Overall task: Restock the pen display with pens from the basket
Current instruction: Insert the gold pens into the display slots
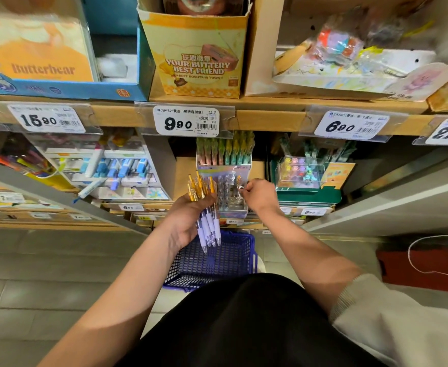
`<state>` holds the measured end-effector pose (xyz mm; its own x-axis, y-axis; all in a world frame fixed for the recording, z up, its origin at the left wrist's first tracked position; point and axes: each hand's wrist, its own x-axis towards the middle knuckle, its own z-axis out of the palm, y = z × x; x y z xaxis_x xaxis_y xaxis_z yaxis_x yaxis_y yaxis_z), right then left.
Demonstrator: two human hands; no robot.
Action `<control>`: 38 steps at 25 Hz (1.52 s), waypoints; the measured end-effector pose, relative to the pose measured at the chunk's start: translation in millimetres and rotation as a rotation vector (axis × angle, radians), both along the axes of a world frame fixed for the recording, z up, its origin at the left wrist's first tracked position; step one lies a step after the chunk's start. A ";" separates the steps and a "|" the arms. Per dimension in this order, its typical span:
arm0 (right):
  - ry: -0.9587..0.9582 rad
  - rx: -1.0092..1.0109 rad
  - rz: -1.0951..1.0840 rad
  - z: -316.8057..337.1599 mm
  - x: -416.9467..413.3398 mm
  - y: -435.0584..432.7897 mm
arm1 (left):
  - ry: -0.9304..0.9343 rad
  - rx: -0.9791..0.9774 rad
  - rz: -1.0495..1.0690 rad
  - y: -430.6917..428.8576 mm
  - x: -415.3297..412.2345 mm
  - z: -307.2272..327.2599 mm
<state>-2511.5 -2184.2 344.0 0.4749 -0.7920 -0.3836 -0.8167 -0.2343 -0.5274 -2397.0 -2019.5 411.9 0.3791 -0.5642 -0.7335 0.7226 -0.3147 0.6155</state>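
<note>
Left hand (pixel 188 221) is clamped round a bunch of pens (pixel 207 223) right beside the pen display (pixel 230 197) so refills stay handy, right hand (pixel 261 196) has fingers bunched at a slot (can't tell if it's holding one), basket (pixel 217 260) waits just below.

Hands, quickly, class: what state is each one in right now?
Left hand: holds a bunch of pens.
Right hand: fingers curled at the pen display; grip cannot be told.
</note>
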 end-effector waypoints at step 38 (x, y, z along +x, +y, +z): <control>-0.381 -0.221 0.017 -4.6 -12.3 3.5 | 0.075 -0.048 -0.068 -4.6 -8.9 -6.3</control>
